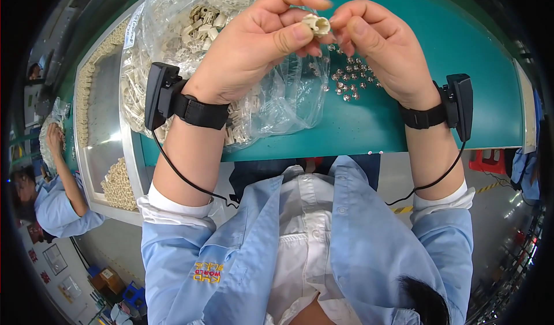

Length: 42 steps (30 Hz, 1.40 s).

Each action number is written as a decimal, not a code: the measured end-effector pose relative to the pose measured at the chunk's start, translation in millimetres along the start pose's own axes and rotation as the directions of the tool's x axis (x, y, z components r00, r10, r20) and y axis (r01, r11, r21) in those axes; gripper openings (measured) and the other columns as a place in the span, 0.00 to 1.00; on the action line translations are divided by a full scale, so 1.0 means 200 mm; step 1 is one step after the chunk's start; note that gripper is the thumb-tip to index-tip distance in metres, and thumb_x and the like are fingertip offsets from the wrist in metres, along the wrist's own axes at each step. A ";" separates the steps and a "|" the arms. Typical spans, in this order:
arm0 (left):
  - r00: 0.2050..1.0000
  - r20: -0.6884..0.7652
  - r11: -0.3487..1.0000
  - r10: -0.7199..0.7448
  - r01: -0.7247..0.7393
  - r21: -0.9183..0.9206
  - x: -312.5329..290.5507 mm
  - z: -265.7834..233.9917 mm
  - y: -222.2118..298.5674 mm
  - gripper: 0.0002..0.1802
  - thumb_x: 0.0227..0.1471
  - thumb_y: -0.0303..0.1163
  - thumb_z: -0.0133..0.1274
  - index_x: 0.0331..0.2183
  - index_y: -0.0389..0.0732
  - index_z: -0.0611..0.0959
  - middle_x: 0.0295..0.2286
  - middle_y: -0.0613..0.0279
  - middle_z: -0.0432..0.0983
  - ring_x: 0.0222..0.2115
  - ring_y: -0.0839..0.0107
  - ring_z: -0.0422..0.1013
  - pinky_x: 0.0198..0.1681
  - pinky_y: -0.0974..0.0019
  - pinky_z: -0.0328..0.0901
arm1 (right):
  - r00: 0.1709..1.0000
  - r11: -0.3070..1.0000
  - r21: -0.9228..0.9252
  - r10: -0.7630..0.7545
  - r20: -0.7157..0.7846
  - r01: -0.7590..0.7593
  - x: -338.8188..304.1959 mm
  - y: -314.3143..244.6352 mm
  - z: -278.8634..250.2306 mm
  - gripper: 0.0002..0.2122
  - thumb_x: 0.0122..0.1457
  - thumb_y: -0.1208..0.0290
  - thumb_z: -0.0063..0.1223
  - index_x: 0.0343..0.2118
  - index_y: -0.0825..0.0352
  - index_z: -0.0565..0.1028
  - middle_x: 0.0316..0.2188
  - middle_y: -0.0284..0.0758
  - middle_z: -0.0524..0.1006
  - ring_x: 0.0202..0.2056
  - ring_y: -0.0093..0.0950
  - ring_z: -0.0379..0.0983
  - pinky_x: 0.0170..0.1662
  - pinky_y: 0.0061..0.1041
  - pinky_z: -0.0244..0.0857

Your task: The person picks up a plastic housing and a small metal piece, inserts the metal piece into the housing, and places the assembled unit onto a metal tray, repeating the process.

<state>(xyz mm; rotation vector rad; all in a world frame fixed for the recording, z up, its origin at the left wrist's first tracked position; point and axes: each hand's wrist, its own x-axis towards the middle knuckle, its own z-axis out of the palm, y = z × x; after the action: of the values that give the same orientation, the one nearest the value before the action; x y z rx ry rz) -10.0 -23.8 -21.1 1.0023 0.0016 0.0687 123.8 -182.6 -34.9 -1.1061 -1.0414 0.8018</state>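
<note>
My left hand [254, 45] pinches a small cream plastic housing [316, 25] between thumb and fingers, its hollow end turned to the right. Close beside that opening, my right hand [386, 48] has its thumb and fingertips drawn together; whatever they hold is too small or hidden to make out. Below and between the hands, several small shiny metal pieces [351, 78] lie scattered on the green tabletop [369, 126]. Under my left forearm spreads a clear plastic bag [288, 109] full of similar cream housings [202, 28].
Left of the bag stands a pale-framed tray [104, 123] with cream parts lined along its edge and heaped in its near corner. A co-worker [63, 204] in blue reaches toward another bag at far left. A red stool [489, 162] stands beyond the table's right end.
</note>
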 end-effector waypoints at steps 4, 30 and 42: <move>0.973 0.172 0.960 0.152 -0.187 0.210 -0.02 -0.04 0.01 0.11 0.55 0.30 0.48 0.42 0.41 0.74 0.38 0.61 0.74 0.36 0.71 0.69 0.40 0.65 0.63 | 0.999 0.989 -0.148 -0.037 -0.034 0.032 0.03 0.00 0.01 0.09 0.59 0.66 0.49 0.36 0.67 0.71 0.31 0.25 0.72 0.30 0.13 0.63 0.36 0.13 0.59; 0.378 -0.584 0.535 0.719 0.236 0.811 -1.27 -0.24 0.46 0.11 0.49 0.26 0.54 0.38 0.36 0.79 0.32 0.68 0.75 0.32 0.82 0.69 0.37 0.79 0.63 | 0.994 0.747 -0.665 -0.084 -0.067 0.019 0.08 -0.10 0.12 0.07 0.58 0.70 0.50 0.29 0.69 0.71 0.23 0.23 0.67 0.26 0.12 0.59 0.29 0.11 0.54; 0.184 -0.745 0.248 0.642 0.869 0.428 -1.74 -0.70 0.52 0.14 0.46 0.34 0.57 0.35 0.36 0.80 0.25 0.62 0.76 0.26 0.74 0.71 0.30 0.72 0.65 | 0.995 0.718 -0.696 -0.087 -0.058 0.022 0.08 -0.04 0.08 0.08 0.58 0.69 0.51 0.29 0.70 0.72 0.23 0.25 0.68 0.25 0.13 0.60 0.28 0.13 0.55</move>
<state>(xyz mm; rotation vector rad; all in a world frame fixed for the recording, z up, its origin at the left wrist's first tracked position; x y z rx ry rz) -368.8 129.8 -18.7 2.1350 1.8176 0.6178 115.1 -165.1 -21.9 -1.7235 -1.3417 0.2838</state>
